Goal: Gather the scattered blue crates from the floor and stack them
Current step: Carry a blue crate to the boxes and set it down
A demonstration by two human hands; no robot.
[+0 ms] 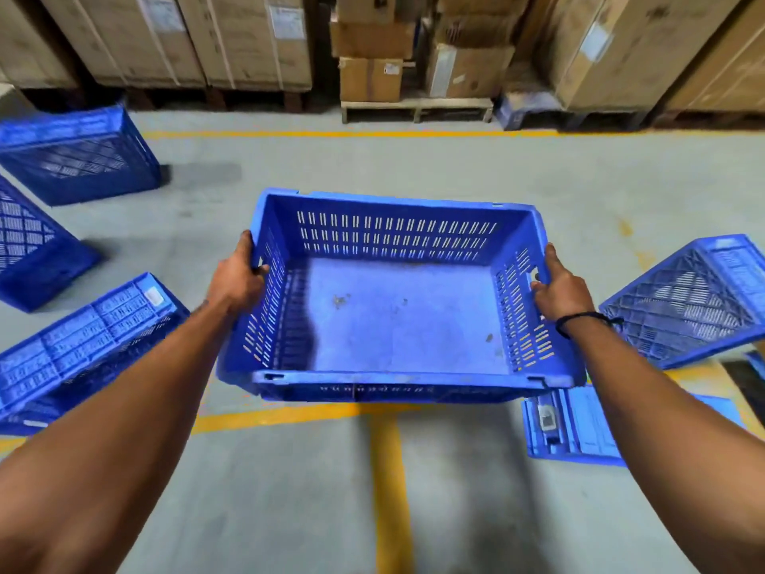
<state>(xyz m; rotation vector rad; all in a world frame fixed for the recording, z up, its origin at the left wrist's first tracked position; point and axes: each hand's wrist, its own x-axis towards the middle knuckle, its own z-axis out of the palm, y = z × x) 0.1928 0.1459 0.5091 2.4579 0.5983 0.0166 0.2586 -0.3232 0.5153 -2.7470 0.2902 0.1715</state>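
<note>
Both forearms are reaching out as my left hand (238, 279) and right hand (561, 290) are gripping the blue crate (397, 321), fingers (538, 287) hooked through its side handles, carrying it upright above the floor (414, 167); next I am probably needing a spot to set it, starting the stack.

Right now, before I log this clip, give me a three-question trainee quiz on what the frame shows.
1. True or false: both hands hold the upright slotted blue plastic crate by its short sides.
2. Which wrist wears the thin black band? A) left B) right
3. Fill in: the painted floor lines are ____.

Key: 1 true, the left hand and right hand each grip a side. 2 B. 3 yellow.
</note>
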